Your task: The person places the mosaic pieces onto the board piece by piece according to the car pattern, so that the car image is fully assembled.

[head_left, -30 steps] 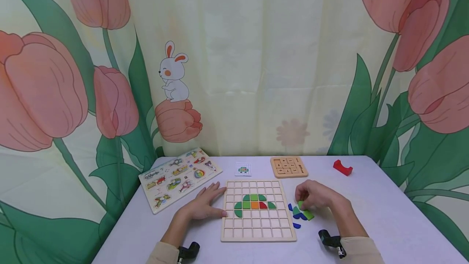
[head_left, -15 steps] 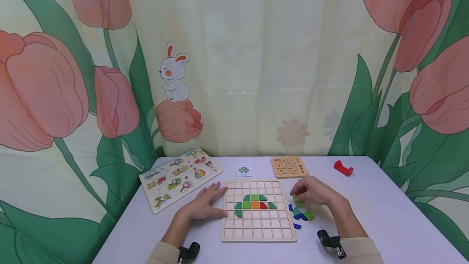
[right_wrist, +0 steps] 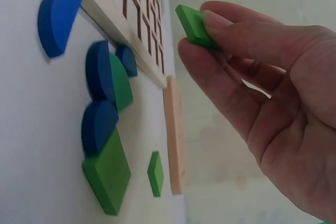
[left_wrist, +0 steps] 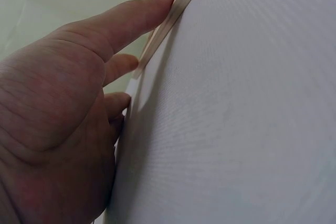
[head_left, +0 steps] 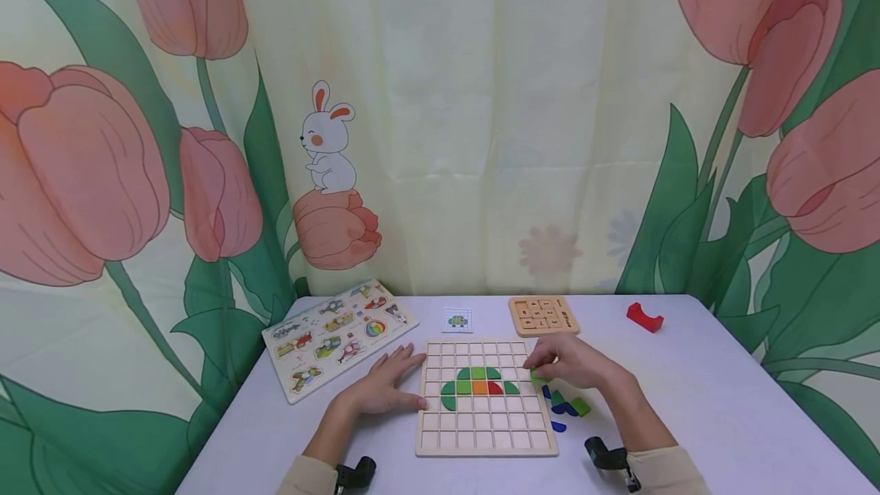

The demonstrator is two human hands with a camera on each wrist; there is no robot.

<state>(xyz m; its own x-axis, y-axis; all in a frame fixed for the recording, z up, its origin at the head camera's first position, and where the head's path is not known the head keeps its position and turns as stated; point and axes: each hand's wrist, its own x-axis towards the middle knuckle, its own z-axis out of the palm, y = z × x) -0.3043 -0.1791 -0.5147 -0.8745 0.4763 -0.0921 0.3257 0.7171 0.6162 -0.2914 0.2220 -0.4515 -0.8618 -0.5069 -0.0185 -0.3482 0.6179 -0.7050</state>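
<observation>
A pale wooden grid board [head_left: 488, 441] lies on the table, with green, orange and red pieces [head_left: 480, 387] set in its cells. My left hand [head_left: 381, 388] rests at the board's left edge, fingers spread and thumb touching the frame, as the left wrist view also shows. Between thumb and fingers, my right hand [head_left: 574, 361] pinches a light green square tile [right_wrist: 194, 24], lifted near the board's right edge. Below it on the cloth lie several blue half-round pieces [right_wrist: 98, 127], a darker green piece [right_wrist: 121, 82] and light green tiles [right_wrist: 107, 174].
Behind the board lie a small pattern card [head_left: 457, 320] and a wooden number puzzle [head_left: 544, 316]. A picture puzzle board [head_left: 338, 340] lies at the left. A red curved block [head_left: 645, 317] sits at the back right. A tulip-print curtain [head_left: 481, 136] hangs behind the table.
My right hand has moved left from the loose pieces to the board's right edge, carrying the light green tile. My left hand has stayed at the board's left edge.
</observation>
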